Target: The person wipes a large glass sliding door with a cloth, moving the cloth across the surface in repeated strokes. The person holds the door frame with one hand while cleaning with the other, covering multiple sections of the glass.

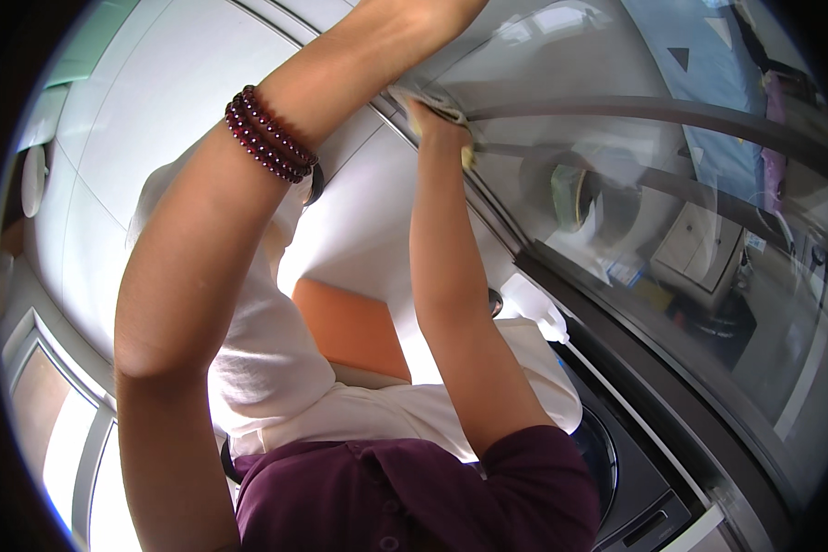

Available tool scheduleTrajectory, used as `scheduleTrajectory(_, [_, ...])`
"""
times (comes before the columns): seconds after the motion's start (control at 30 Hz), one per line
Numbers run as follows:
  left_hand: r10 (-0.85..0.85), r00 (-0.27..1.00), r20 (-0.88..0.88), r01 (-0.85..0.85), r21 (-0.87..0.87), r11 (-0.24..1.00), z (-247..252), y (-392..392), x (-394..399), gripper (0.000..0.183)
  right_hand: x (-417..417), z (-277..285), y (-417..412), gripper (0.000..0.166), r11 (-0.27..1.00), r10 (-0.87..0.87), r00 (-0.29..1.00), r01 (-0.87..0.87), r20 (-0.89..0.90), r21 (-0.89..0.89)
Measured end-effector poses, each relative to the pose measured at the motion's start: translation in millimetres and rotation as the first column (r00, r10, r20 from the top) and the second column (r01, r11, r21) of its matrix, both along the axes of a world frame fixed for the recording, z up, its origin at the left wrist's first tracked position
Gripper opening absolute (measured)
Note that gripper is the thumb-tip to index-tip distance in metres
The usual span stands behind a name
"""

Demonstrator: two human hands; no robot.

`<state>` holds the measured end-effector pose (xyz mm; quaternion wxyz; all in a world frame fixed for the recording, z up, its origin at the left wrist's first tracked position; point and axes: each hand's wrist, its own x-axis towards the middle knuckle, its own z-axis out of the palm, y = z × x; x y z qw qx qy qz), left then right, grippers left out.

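Note:
My left arm rises along the left with strings of dark red beads (269, 141) around the forearm; its hand is past the top edge, out of view. My right hand (440, 127) is raised near the top middle, holding a folded pale cloth (428, 100) against a large glass panel (559, 76) beside its metal frame. The cloth hides most of the fingers, and a yellowish part of it shows below the hand. Dark curved bars cross the glass to the right of the hand.
Close by, a person in a white top (276, 352) stands behind my left arm. An orange panel (352, 330) is below centre. A white plastic jug (535, 303) and a dark front-loading appliance (635, 476) are at lower right. Through the glass show a small cabinet (697, 245) and blue fabric (717, 103).

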<state>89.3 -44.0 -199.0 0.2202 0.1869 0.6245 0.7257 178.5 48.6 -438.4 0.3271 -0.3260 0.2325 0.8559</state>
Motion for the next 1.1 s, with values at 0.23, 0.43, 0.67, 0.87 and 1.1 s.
scheduleTrajectory(0.23, [0.068,0.986,-0.154,-0.059,0.065,0.996,-23,6,-12,0.088,34,-29,25,0.065,0.964,0.037,0.999,-0.037,-0.007,-0.265])
scheduleTrajectory(0.43, [-0.064,0.977,-0.202,0.077,0.056,0.995,-24,3,-21,0.077,284,-106,131,0.074,0.970,-0.207,0.845,0.242,0.493,-0.008])
scheduleTrajectory(0.67, [-0.030,0.959,-0.282,0.061,0.103,0.993,14,-33,22,0.068,335,-86,141,0.074,0.906,-0.410,0.580,0.346,0.704,0.243])
scheduleTrajectory(0.87, [-0.228,0.964,-0.139,0.242,0.089,0.966,2,-43,-19,0.059,241,-117,93,0.062,0.947,-0.290,0.732,0.313,0.616,0.073])
scheduleTrajectory(1.1, [-0.316,0.947,-0.051,0.318,0.262,0.911,0,-42,-17,0.072,138,-156,57,0.073,0.943,-0.234,0.767,0.330,0.597,-0.054])
